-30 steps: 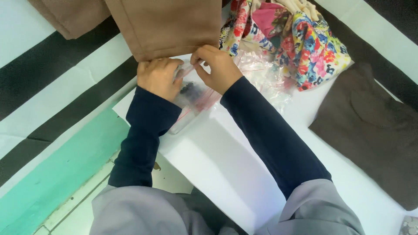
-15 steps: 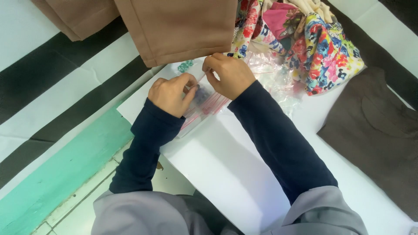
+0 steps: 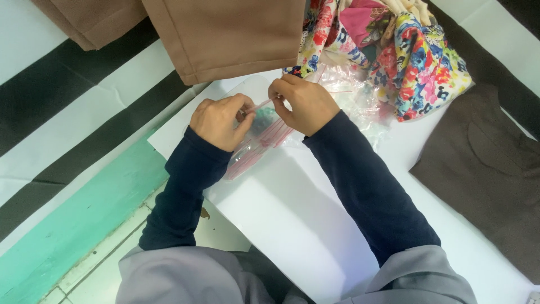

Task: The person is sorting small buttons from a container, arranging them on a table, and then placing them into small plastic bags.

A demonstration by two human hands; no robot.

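Observation:
A small clear plastic bag with pink stripes [image 3: 260, 142] lies on a white sheet [image 3: 292, 214] on the floor. My left hand [image 3: 219, 121] pinches the bag's top edge from the left. My right hand [image 3: 304, 104] pinches the same edge from the right, and a thin pink strip stretches between the two hands. Something dark and greenish shows inside the bag, partly hidden by my fingers. Both arms wear dark blue sleeves.
Folded brown fabric [image 3: 225, 34] lies just beyond my hands. A floral cloth [image 3: 416, 62] and crumpled clear plastic [image 3: 360, 101] sit at the upper right. A dark brown garment [image 3: 489, 169] lies at the right. A black, white and turquoise striped mat [image 3: 73, 141] covers the left.
Both hands have stayed together on the bag's top edge and drawn a little apart, so the pink strip now shows between them. The view shifted slightly.

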